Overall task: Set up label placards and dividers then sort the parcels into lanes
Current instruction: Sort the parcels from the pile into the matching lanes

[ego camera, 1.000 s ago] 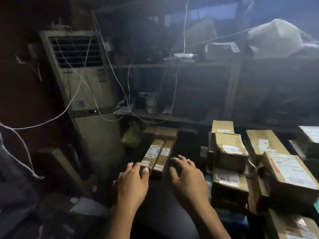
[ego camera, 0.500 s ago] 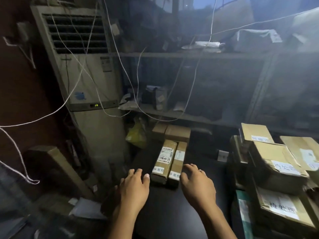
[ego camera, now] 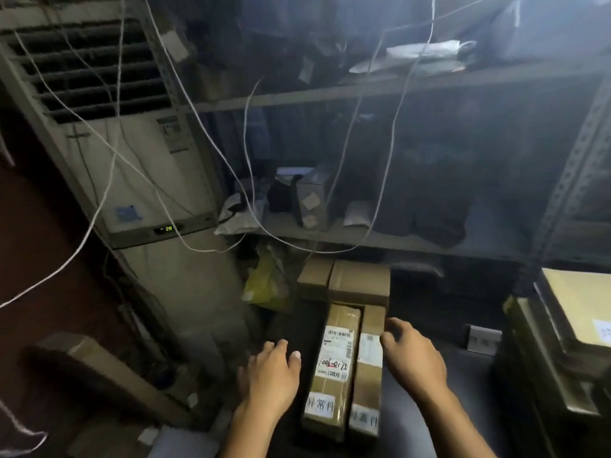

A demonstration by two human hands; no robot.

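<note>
Two long narrow cardboard parcels lie side by side on the dark table [ego camera: 429, 424]. The left long parcel [ego camera: 334, 368] has a white shipping label and a handwritten number; the right long parcel [ego camera: 368, 375] is slimmer. Both carry a white tag at the near end. My left hand [ego camera: 272, 375] hovers just left of them with relaxed fingers, holding nothing. My right hand [ego camera: 411, 353] is just right of them, fingers loosely spread, thumb close to the slimmer parcel's edge. Two brown boxes [ego camera: 345, 282] stand crosswise behind the long parcels.
A tall air conditioner [ego camera: 132, 166] stands at the left, with white cords [ego camera: 211, 143] hanging across it and the metal shelves [ego camera: 396, 239]. A stack of parcels [ego camera: 575, 328] rises at the right edge. A small white placard [ego camera: 484, 338] stands on the table. A yellow bag [ego camera: 264, 285] sits behind.
The view has swung left and closer, so the stack of parcels slid to the right edge. Both hands moved forward along the sides of the two long parcels.
</note>
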